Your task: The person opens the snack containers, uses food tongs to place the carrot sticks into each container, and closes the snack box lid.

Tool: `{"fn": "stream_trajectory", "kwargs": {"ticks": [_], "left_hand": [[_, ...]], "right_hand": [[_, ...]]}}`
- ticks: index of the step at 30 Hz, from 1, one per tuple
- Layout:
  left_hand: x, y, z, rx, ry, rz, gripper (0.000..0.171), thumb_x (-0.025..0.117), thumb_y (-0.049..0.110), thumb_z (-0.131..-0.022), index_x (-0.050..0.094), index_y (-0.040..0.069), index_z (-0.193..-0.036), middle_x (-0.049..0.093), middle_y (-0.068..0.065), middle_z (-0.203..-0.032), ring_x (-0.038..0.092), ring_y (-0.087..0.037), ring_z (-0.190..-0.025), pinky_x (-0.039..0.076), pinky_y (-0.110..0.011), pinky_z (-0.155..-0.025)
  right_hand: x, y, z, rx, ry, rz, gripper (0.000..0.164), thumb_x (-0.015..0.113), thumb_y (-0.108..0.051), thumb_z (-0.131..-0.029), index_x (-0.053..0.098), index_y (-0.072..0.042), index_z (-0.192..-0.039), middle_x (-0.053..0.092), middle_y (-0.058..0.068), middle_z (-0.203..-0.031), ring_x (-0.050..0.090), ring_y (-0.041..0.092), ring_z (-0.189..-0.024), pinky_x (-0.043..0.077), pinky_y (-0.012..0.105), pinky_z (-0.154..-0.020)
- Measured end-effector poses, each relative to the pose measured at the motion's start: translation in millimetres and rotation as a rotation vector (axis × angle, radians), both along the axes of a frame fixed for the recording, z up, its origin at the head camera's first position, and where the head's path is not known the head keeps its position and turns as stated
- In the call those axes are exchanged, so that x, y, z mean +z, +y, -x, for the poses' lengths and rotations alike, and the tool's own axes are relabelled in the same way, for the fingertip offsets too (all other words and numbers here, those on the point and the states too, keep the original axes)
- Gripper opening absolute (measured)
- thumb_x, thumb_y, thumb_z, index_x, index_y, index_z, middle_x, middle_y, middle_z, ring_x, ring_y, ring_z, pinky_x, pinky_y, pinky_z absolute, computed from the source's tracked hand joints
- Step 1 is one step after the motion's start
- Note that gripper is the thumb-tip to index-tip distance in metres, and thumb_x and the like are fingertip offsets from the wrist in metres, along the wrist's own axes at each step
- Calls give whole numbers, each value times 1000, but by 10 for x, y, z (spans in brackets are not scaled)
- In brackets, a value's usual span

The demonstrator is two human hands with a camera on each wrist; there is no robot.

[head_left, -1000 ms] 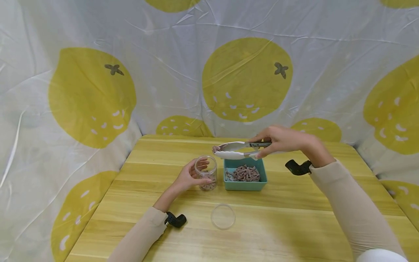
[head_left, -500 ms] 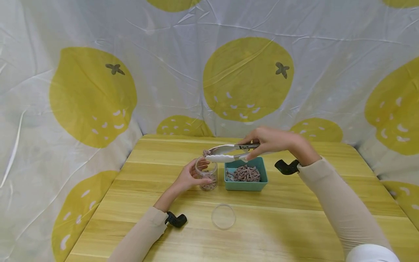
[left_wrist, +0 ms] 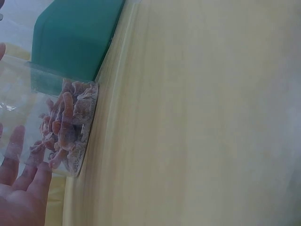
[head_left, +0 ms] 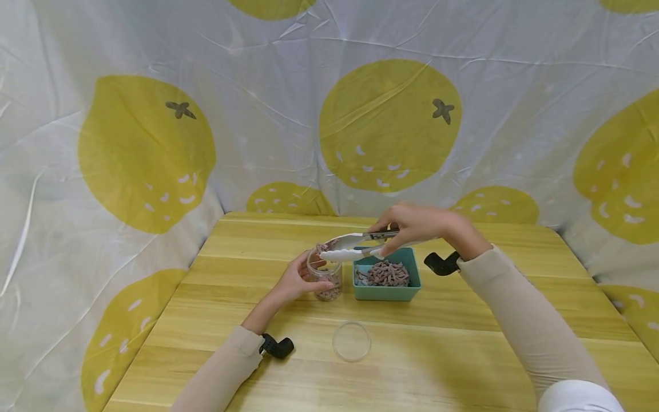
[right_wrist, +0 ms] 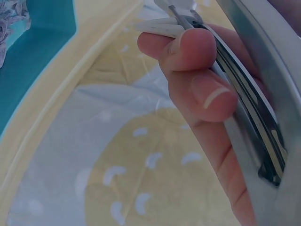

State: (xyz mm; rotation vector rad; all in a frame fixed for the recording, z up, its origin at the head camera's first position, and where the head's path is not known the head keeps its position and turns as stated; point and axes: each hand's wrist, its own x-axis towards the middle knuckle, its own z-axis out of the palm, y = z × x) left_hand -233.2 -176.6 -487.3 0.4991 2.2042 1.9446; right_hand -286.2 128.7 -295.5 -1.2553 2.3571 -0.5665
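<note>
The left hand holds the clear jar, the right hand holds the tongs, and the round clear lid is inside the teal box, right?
Not quite: the round clear lid isn't in the teal box; the head view shows it lying on the table. The rest is right.

The left forearm (head_left: 218, 369) slants forward and inward, the left hand (head_left: 296, 279) curved in a grip, thumb nearest the body. The right forearm (head_left: 525, 312) angles inward, the right hand (head_left: 416, 224) gripping with its back uppermost.
</note>
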Motion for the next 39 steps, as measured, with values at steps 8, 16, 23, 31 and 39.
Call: {"fn": "stream_trajectory", "kwargs": {"ticks": [8, 16, 23, 31, 39], "left_hand": [[-24, -1, 0, 5, 0, -18, 75, 82, 2, -82, 45, 7, -146, 56, -16, -140, 51, -34, -131, 41, -46, -109], [-26, -11, 6, -1, 8, -15, 75, 82, 2, -82, 45, 9, -147, 58, -16, -136, 52, -35, -129, 40, -48, -108], [-2, 0, -5, 1, 1, -1, 79, 82, 3, -82, 43, 12, -150, 58, -13, -136, 52, -34, -129, 42, -46, -108], [4, 4, 0, 10, 5, 9, 80, 84, 4, -80, 44, 14, -149, 58, -11, -136, 53, -31, -129, 43, -44, -107], [23, 7, -12, 9, -2, -3, 80, 82, 0, -81, 42, 11, -150, 56, -13, -137, 52, -32, -128, 43, -42, -107]], "right_hand": [[-9, -66, -16, -1, -20, -18, 53, 79, -31, -87, 65, -7, -133, 69, 2, -112, 25, 10, -51, 32, 29, -54], [3, -128, -4, 21, -15, -29, 52, 80, -27, -87, 66, -4, -131, 69, 11, -116, 28, 10, -53, 33, 29, -55], [35, -169, -14, 27, -4, -42, 52, 80, -26, -86, 66, -2, -130, 69, 12, -119, 46, 11, -65, 39, 29, -59], [37, -171, -32, 11, 1, -64, 53, 80, -28, -87, 65, -4, -132, 65, 12, -128, 45, 12, -65, 40, 31, -62], [29, -176, -34, 12, -1, -59, 54, 80, -27, -86, 65, -3, -132, 67, 12, -124, 30, 9, -53, 34, 29, -56]]}}
